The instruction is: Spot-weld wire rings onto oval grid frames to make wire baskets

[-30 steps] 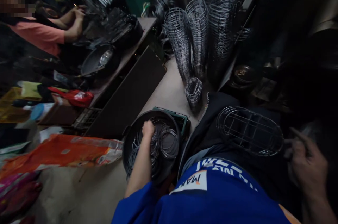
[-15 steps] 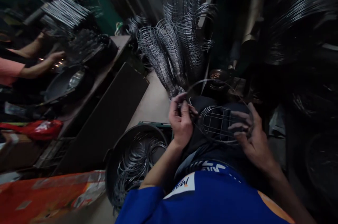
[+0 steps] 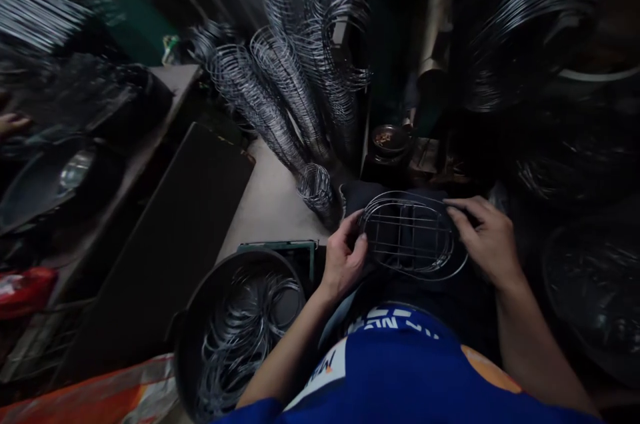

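Pinched nearly shut, thumb against fingers, in L hand (image 3: 345, 257): left end of an oval wire frame (image 3: 400, 234), w/ crossbars spanning the inside. Also pinched, thumb and index close together, in R hand (image 3: 493, 241): upper right of a loose wire ring (image 3: 459, 271), thin and a bit wider than the frame. Ring likely under L fingertips too, but can't tell for sure; hidden in part. Both held above dark trousers (image 3: 357, 194), approx. level, just in front of a blue shirt (image 3: 395, 371). Ring and frame overlapping at left, apart at lower right.

Step in hand, as judged: lining up ring w/ frame edge. Next move, by the look of it, calls for a steady L pinch and a small R adjustment to bring the curves together, w/o bending thin wire or snagging crossbars.

Near L forearm: round black tub (image 3: 270, 256) w/ tangled wire rings (image 3: 245, 331) inside, beside a green crate (image 3: 285, 245). Beyond the lap: short wire stack (image 3: 315, 187), then tall, leaning wire stacks (image 3: 250, 91). To right of those, a small dish (image 3: 387, 137) w/ tiny pcs. At far left edge, blurred: co-worker's hand (image 3: 13, 123), near a bench (image 3: 180, 81).
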Available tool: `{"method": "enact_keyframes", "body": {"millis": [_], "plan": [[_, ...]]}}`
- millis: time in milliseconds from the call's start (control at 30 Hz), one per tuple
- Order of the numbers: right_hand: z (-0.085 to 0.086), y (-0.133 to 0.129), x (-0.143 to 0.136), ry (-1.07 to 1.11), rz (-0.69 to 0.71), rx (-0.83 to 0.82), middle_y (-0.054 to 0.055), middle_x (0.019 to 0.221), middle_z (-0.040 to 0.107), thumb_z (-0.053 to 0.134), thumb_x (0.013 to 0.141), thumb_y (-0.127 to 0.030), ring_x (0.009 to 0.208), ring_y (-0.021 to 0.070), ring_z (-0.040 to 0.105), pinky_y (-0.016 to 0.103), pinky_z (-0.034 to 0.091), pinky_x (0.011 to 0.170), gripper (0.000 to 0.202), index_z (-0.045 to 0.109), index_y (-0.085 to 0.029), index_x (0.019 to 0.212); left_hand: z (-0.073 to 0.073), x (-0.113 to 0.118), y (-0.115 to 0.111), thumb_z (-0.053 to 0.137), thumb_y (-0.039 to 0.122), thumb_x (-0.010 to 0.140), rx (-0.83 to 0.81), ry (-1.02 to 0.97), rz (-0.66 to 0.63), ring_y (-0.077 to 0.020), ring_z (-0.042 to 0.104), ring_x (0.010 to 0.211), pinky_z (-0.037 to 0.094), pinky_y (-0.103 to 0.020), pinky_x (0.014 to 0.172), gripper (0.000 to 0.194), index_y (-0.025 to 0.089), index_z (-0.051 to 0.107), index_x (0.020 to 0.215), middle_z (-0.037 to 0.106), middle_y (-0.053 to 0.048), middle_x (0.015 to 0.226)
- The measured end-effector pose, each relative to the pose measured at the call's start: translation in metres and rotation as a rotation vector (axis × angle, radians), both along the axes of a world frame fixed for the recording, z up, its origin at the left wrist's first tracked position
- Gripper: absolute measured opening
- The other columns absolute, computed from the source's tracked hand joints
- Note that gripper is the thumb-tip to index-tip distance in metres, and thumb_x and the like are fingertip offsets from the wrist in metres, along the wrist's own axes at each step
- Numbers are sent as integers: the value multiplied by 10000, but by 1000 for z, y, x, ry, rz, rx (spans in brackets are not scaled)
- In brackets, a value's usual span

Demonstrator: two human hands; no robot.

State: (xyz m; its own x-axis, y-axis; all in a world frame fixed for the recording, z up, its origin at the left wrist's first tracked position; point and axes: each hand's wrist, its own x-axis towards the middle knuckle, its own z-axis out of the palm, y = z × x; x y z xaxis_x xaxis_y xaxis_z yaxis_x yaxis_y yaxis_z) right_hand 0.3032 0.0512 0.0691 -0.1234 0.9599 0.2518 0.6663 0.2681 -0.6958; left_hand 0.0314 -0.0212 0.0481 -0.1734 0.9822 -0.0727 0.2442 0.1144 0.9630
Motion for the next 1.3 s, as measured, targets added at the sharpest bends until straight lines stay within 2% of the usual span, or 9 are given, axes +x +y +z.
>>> {"method": "enact_keyframes", "body": {"millis": [167,333,500,667,767,867,1033,1200,1300], "plan": [[-24,19,2,37,143,-70,40,954,714,580,997,-314,883,191,675,320,521,799,198,758,-243,1047,-9,-4,-4,625,335,925,-106,-109,16,-189,675,977,535,-295,888,340,167,642,1220,727,-71,1076],[-46,18,8,152,128,-169,53,1024,710,554,1008,-345,956,199,668,334,511,861,255,752,-239,1127,-13,-4,0,621,396,944,-133,-135,57,-216,661,1121,497,-345,1029,371,176,658,1240,720,-91,1200],[-47,-9,22,151,73,-243,68,1149,695,559,1008,-368,1066,217,656,352,510,919,308,715,-254,1248,-16,-10,4,572,401,977,-145,-59,-15,-238,620,1268,457,-380,1132,406,208,658,1323,681,-83,1343],[-52,-34,28,147,40,-253,55,1246,651,551,1014,-311,1156,202,618,338,493,987,356,654,-305,1355,-28,-15,2,517,328,1007,-84,79,-107,-221,606,1296,475,-358,1123,411,221,612,1392,652,-88,1388],[-62,-39,25,181,50,-245,46,1243,635,538,1015,-259,1142,176,615,316,475,1006,408,609,-325,1411,-34,-15,3,480,250,1010,-6,196,-163,-200,659,1206,529,-314,1038,439,200,565,1439,687,-104,1321],[-69,-41,22,205,3,-254,50,1222,621,530,1014,-243,1114,167,614,296,487,963,418,606,-325,1418,-37,-14,5,457,200,1004,43,273,-181,-186,686,1159,551,-282,989,468,179,530,1466,697,-114,1304],[-69,-40,19,232,-25,-244,60,1160,613,538,1007,-240,1062,168,615,287,512,918,393,641,-301,1382,-38,-17,8,467,195,1002,37,288,-194,-198,656,1236,538,-292,1037,464,179,537,1460,660,-112,1375],[-73,-45,22,273,-31,-310,70,1175,584,550,1000,-252,1062,165,616,237,556,807,398,637,-306,1384,-38,-23,13,470,205,1007,10,255,-283,-209,636,1270,520,-324,1078,467,191,526,1471,643,-114,1399],[-79,-55,21,249,-53,-273,76,1182,590,544,1000,-257,1072,181,616,273,564,846,405,631,-314,1391,-43,-25,13,478,236,1014,1,244,-303,-222,616,1298,516,-349,1087,465,193,519,1475,624,-125,1422]]}}
